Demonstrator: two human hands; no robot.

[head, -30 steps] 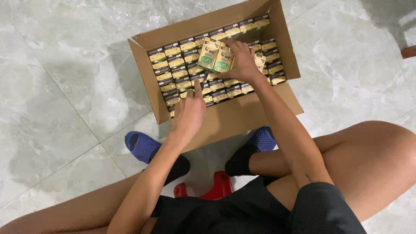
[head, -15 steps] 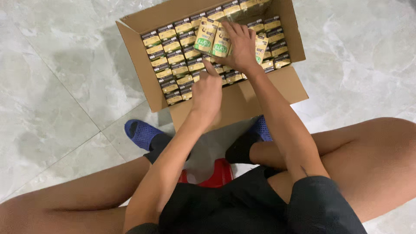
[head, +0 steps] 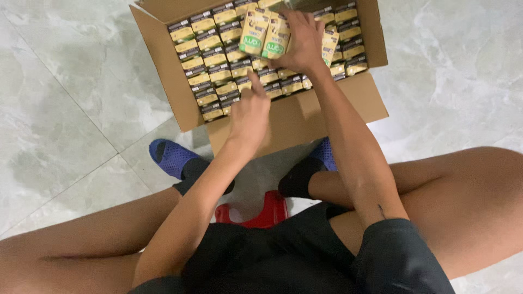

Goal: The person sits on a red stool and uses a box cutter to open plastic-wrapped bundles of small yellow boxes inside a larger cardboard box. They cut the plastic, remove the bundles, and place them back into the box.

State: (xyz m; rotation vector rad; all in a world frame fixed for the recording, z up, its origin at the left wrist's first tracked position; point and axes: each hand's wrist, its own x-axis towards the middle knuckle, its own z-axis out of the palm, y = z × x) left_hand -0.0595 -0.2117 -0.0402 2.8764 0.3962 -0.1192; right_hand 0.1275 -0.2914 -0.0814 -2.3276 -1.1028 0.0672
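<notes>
**Right hand lifts small cartons above the open box**

Gripped in the right hand (head: pixel 305 41) are two small yellow-green cartons (head: pixel 265 37), fingers closed around them, held upright above the far rows; their long axis points away from the person. The left hand (head: pixel 249 111) holds nothing, its fingers curled and one fingertip touching the packed cartons (head: pixel 218 73) near the front edge of the box. The marble floor (head: pixel 65 109) carries the cardboard box (head: pixel 163 71), whose front flap lies flat toward the feet in blue slippers (head: pixel 171 158). A red stool (head: pixel 261 215) shows between the legs. The far edge of the box is cut off, and the right palm hides part of the cartons.
</notes>
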